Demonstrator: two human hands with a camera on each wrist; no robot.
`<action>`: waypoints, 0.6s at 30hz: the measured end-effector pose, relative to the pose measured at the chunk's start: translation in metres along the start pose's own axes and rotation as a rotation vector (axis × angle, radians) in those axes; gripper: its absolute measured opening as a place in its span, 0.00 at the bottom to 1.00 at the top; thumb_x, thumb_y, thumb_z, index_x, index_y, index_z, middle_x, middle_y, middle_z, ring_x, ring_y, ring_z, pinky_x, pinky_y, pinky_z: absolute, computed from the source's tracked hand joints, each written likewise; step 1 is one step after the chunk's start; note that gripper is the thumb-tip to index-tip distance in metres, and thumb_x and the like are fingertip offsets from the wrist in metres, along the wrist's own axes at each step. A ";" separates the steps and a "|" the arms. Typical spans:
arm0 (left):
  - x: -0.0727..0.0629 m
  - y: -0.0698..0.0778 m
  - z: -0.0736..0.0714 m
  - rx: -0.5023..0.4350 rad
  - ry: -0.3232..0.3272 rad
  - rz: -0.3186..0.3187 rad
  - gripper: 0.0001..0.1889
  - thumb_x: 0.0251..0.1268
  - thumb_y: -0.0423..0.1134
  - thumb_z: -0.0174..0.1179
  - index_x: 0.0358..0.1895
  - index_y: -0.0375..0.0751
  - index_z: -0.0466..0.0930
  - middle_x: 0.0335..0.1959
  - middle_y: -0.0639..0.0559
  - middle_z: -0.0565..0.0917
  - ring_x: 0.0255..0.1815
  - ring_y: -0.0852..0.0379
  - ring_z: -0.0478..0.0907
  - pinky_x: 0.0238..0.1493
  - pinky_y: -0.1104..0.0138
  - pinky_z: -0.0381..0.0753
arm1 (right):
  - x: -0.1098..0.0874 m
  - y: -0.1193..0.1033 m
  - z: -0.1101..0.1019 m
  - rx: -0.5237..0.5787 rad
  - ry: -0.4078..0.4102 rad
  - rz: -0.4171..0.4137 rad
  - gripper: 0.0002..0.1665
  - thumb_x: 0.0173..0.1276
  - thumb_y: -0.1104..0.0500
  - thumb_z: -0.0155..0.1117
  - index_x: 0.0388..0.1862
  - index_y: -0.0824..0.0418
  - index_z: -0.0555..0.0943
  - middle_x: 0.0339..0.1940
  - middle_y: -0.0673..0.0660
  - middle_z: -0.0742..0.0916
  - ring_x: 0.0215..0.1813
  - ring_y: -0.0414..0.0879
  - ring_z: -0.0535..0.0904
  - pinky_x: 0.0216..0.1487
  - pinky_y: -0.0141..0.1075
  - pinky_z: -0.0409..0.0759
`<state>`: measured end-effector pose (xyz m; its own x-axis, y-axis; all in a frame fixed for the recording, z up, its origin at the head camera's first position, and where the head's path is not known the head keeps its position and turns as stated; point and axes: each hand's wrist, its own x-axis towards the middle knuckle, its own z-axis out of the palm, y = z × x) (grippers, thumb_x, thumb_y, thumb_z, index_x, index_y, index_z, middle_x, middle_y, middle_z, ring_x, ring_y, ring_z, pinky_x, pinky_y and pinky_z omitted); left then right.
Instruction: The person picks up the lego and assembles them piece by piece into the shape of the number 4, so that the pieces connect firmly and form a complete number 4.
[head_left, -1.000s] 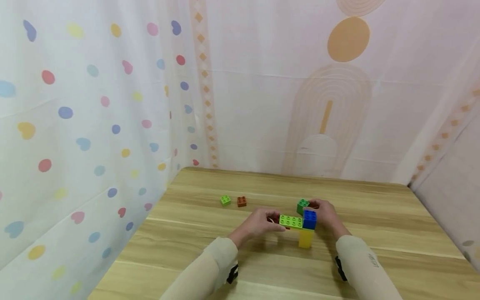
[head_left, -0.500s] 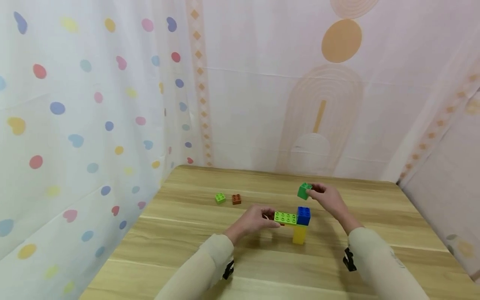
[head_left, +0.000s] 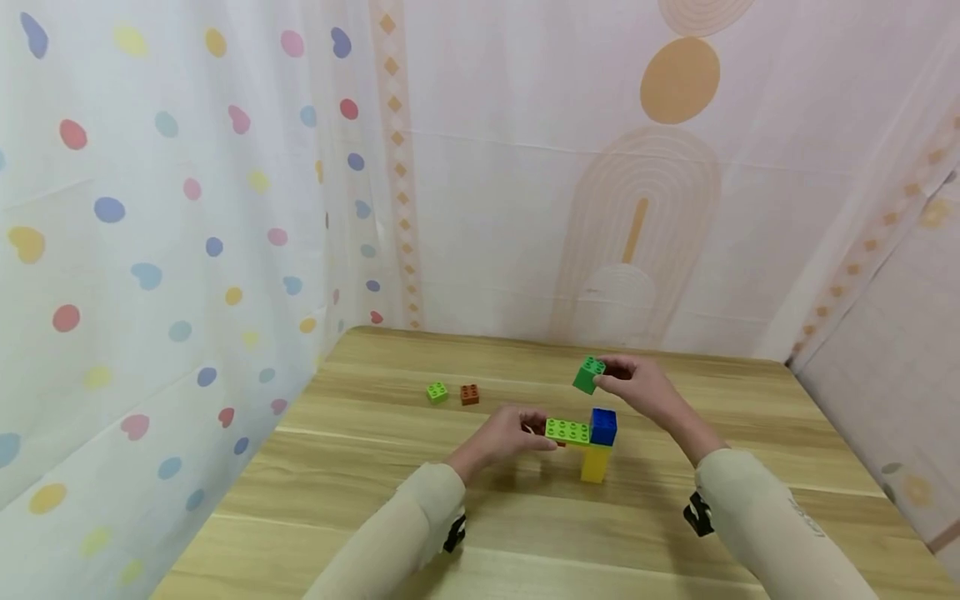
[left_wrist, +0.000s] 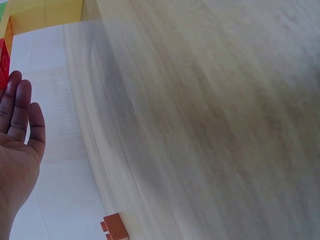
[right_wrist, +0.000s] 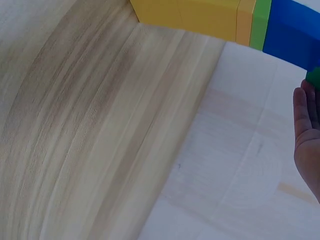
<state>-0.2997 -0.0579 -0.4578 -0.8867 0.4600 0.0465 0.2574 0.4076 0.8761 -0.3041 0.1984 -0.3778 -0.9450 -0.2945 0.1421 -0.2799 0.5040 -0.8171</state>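
Observation:
A structure of toy building bricks stands on the table: a yellow column [head_left: 594, 464], a long light green brick [head_left: 567, 430] reaching left from its top, and a blue brick [head_left: 603, 427] above the column. My left hand [head_left: 504, 437] holds the free left end of the long brick, thumb in front and fingers behind. In the left wrist view, its fingertips touch a red brick [left_wrist: 4, 62] underneath. My right hand [head_left: 647, 393] pinches a green brick [head_left: 589, 375] in the air, just above and behind the blue one. In the right wrist view, that green brick is mostly cut off.
A small light green brick [head_left: 437, 392] and a brown brick [head_left: 469, 394] lie apart on the wooden table [head_left: 360, 467], left and behind the structure. A patterned curtain [head_left: 495, 183] hangs along the table's back and left sides.
My right hand has lifted the green brick from behind the blue brick and moved it slightly left above the structure. The left hand keeps its hold; the head view has shifted slightly.

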 end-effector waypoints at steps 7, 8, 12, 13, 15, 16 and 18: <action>0.001 0.000 -0.001 0.004 -0.004 0.006 0.10 0.58 0.44 0.73 0.42 0.50 0.87 0.35 0.56 0.84 0.37 0.58 0.78 0.40 0.65 0.78 | -0.001 -0.006 0.006 -0.017 -0.075 -0.068 0.26 0.71 0.55 0.65 0.63 0.68 0.77 0.48 0.59 0.86 0.47 0.48 0.82 0.49 0.39 0.80; 0.001 -0.001 -0.001 0.003 -0.004 0.009 0.10 0.58 0.44 0.73 0.42 0.50 0.87 0.34 0.56 0.84 0.37 0.59 0.78 0.39 0.65 0.78 | -0.001 -0.007 0.007 -0.020 -0.092 -0.079 0.26 0.72 0.55 0.65 0.63 0.68 0.77 0.47 0.59 0.86 0.47 0.48 0.82 0.48 0.39 0.80; 0.001 0.000 -0.002 0.004 -0.006 0.023 0.09 0.58 0.44 0.73 0.40 0.50 0.87 0.34 0.57 0.84 0.36 0.60 0.78 0.39 0.65 0.78 | -0.002 -0.011 0.012 -0.033 -0.141 -0.087 0.25 0.70 0.55 0.65 0.61 0.67 0.79 0.46 0.58 0.86 0.46 0.48 0.81 0.47 0.39 0.80; 0.001 0.000 -0.002 0.008 -0.006 0.025 0.09 0.58 0.44 0.73 0.40 0.49 0.87 0.33 0.57 0.84 0.35 0.60 0.78 0.38 0.65 0.78 | -0.002 -0.011 0.013 -0.036 -0.150 -0.080 0.24 0.70 0.55 0.65 0.61 0.67 0.79 0.46 0.58 0.86 0.46 0.48 0.81 0.46 0.39 0.80; 0.001 0.000 -0.001 0.016 -0.006 0.024 0.08 0.58 0.44 0.73 0.39 0.50 0.87 0.32 0.56 0.84 0.34 0.60 0.77 0.37 0.65 0.78 | -0.003 -0.012 0.016 -0.044 -0.158 -0.063 0.24 0.69 0.55 0.67 0.60 0.65 0.80 0.46 0.56 0.87 0.46 0.48 0.81 0.45 0.39 0.80; 0.001 0.001 -0.001 0.022 -0.006 0.022 0.08 0.58 0.44 0.73 0.39 0.51 0.87 0.32 0.57 0.83 0.34 0.60 0.77 0.36 0.65 0.78 | -0.003 -0.011 0.017 -0.053 -0.165 -0.063 0.24 0.68 0.55 0.67 0.59 0.65 0.80 0.45 0.56 0.87 0.46 0.48 0.81 0.44 0.40 0.81; 0.001 0.001 -0.001 0.032 -0.005 0.023 0.08 0.58 0.45 0.73 0.39 0.51 0.87 0.32 0.56 0.83 0.33 0.60 0.77 0.35 0.65 0.77 | -0.004 -0.011 0.019 -0.065 -0.172 -0.057 0.24 0.67 0.55 0.68 0.59 0.65 0.81 0.45 0.55 0.87 0.45 0.47 0.81 0.42 0.39 0.81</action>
<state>-0.3004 -0.0581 -0.4566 -0.8784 0.4735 0.0644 0.2902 0.4217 0.8591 -0.2940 0.1787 -0.3802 -0.8861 -0.4556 0.0856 -0.3480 0.5318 -0.7720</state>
